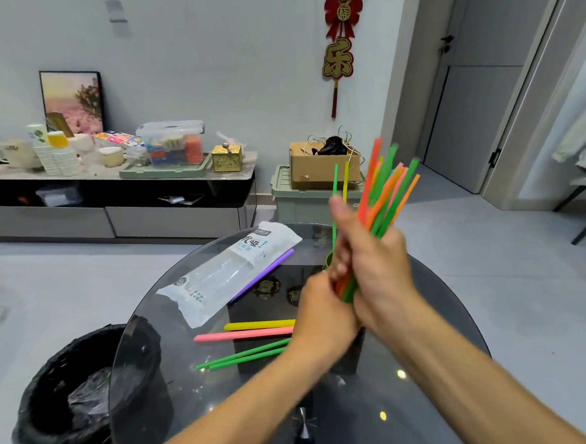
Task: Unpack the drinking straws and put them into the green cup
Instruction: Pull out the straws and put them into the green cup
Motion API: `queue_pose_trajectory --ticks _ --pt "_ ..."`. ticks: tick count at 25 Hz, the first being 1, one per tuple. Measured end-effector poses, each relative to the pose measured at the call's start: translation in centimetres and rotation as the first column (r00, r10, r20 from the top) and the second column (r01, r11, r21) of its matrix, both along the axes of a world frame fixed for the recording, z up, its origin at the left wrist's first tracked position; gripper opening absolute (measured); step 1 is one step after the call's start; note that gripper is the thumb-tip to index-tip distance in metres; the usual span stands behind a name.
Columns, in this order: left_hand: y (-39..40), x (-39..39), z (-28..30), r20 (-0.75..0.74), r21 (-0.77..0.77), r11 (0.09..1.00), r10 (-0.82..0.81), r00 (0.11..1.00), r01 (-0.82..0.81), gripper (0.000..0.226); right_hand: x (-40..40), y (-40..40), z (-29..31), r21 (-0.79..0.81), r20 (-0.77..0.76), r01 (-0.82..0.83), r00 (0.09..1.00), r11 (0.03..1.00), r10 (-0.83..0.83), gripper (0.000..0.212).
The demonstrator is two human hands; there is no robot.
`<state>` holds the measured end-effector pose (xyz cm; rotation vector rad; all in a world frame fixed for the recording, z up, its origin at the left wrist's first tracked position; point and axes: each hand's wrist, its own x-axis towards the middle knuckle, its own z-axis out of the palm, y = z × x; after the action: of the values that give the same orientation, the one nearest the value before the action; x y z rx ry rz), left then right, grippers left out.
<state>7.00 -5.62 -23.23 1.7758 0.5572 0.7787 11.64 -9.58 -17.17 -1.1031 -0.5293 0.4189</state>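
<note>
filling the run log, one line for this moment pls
both hands grip straw bundle | green cup mostly hidden | loose straws on glass table | wrapper emptied

Held bundle of straws: orange, green, pink, yellow. Left of it on the dark glass bench lie 1 purple straw, 1 yellow straw, 1 pink straw, 2 green straws, beside a white-and-clear wrapper.
</note>
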Motion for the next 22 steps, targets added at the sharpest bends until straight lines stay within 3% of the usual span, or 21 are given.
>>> queue_pose_trajectory --ticks 3,5,8,10,13,15,17,19,20,22 --pt "3.1 2.3 2.7 0.020 0.058 0.989 -0.134 0.991 0.133 0.053 4.7 0.5 5.5 0.214 0.001 0.142 0.989 0.967 -0.145 0.039" --pt "5.1 3.2 2.0 -0.086 0.099 0.993 -0.053 0.995 0.061 0.076 8.0 0.4 6.6 0.338 -0.028 0.196 0.980 0.920 -0.198 0.025" --pt "6.5 4.1 -1.3 -0.286 0.088 0.994 -0.033 0.958 0.060 0.106 11.5 0.5 4.8 0.345 -0.012 0.236 0.969 0.909 -0.247 0.017" --pt "6.4 4.9 -3.0 -0.323 0.102 0.990 -0.056 0.945 0.094 0.120 12.5 1.1 2.9 0.312 0.050 0.216 0.969 0.925 -0.243 0.017" --pt "6.0 6.1 -3.9 -0.253 0.091 0.992 -0.064 0.965 0.089 0.118 11.8 2.3 -0.3 0.135 0.157 0.121 0.977 0.983 -0.142 0.014" --pt "6.0 6.5 -3.8 -0.199 0.072 0.993 -0.082 0.977 0.098 0.105 10.7 2.5 -1.8 -0.119 0.247 0.080 0.968 0.990 -0.048 0.014" --pt "6.1 6.8 -3.7 -0.196 0.082 0.989 -0.106 0.975 0.125 0.101 10.7 2.0 -1.9 -0.383 0.524 0.268 0.851 0.884 -0.031 0.024" --pt "6.2 6.8 -3.8 -0.209 0.112 0.986 -0.099 0.973 0.124 0.106 11.5 0.9 -0.4 -0.401 0.778 0.552 0.626 0.732 -0.046 0.045" --pt "6.2 6.6 -3.8 -0.207 0.123 0.985 -0.093 0.974 0.120 0.108 12.0 0.1 0.4 -0.394 0.820 0.617 0.571 0.681 -0.043 0.054" --pt "6.2 6.3 -3.8 -0.201 0.135 0.983 -0.096 0.975 0.125 0.109 13.2 -1.4 0.7 -0.524 0.768 0.604 0.640 0.601 0.026 0.060"
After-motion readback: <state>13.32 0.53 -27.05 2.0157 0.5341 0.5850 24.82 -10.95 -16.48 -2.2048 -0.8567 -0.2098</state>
